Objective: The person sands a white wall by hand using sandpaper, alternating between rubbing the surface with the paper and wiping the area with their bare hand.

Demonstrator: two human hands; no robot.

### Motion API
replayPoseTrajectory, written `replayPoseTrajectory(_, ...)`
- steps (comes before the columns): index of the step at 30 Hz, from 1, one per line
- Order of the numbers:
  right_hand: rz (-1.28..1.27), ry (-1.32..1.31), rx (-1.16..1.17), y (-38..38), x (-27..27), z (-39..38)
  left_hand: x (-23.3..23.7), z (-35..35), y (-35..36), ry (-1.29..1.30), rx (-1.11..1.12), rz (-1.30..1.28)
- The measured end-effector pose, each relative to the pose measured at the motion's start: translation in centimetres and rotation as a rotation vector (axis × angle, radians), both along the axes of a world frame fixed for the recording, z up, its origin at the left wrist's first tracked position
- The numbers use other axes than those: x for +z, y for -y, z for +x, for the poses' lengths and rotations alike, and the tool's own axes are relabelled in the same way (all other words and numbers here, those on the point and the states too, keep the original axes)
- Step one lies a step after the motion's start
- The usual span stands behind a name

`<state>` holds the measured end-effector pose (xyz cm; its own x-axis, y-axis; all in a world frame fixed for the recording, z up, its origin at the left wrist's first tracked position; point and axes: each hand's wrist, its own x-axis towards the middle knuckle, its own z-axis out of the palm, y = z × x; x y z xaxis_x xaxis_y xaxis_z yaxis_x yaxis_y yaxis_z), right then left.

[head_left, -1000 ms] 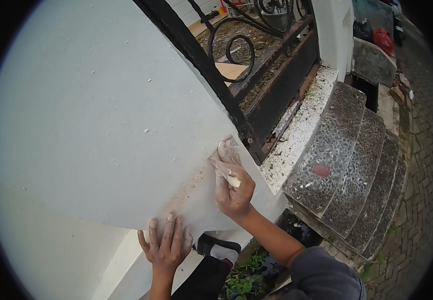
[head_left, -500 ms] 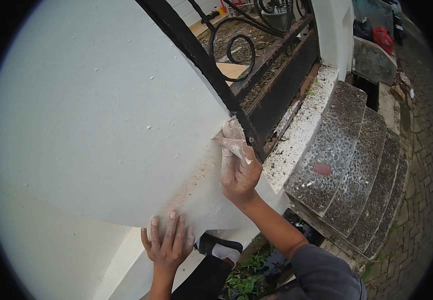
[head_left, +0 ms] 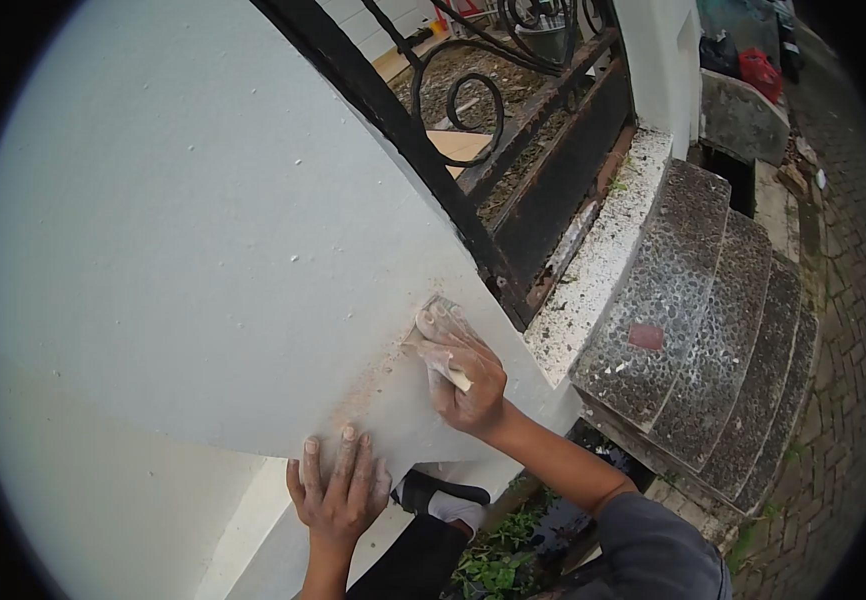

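Note:
A dusty, folded sheet of sandpaper [head_left: 445, 364] is held in my right hand [head_left: 468, 375], pressed against the white wall [head_left: 203, 260]. The fingers are bent round the sheet and coated with pale dust. Along the wall between my hands runs a reddish-brown rough streak [head_left: 368, 385]. My left hand [head_left: 341, 490] lies at the wall's lower edge with its dusty fingers spread, holding nothing. Its fingertips touch the surface just below the streak.
A black iron gate [head_left: 553, 170] stands close on the right of the wall. Beyond it are curved pebbled steps [head_left: 663, 330] and a brick-paved road [head_left: 853, 300]. Below are my shoe [head_left: 438, 490], green plants [head_left: 498, 565] and a dark ditch [head_left: 558, 520].
My right hand has moved down and left with the sandpaper, away from the gate's edge toward the streak. My left hand stays in place on the wall.

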<state>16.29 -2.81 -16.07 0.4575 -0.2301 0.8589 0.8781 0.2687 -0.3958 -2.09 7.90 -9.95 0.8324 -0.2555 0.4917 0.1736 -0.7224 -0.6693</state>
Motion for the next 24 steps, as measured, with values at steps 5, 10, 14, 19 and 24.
replayPoseTrajectory(5, 0.009, -0.163, 0.058, -0.3, 1.0, -2.4, 0.0, -0.1, 0.1, -0.009, -0.005, -0.007)
replayPoseTrajectory(10, -0.001, -0.044, -0.043, 0.2, 1.1, 0.8, -0.1, 0.0, 0.1, -0.01, -0.041, -0.03)
replayPoseTrajectory(14, 0.017, -0.111, -0.007, -0.4, 1.6, -1.4, 0.1, 0.0, 0.1, -0.026, -0.063, -0.039)
replayPoseTrajectory(19, 0.031, -0.149, -0.035, -0.2, 1.7, 1.1, 0.0, -0.1, 0.2, -0.027, -0.048, -0.034)
replayPoseTrajectory(24, 0.016, -0.131, -0.012, -0.6, 1.1, -2.2, 0.1, 0.1, 0.2, -0.026, -0.052, -0.042)
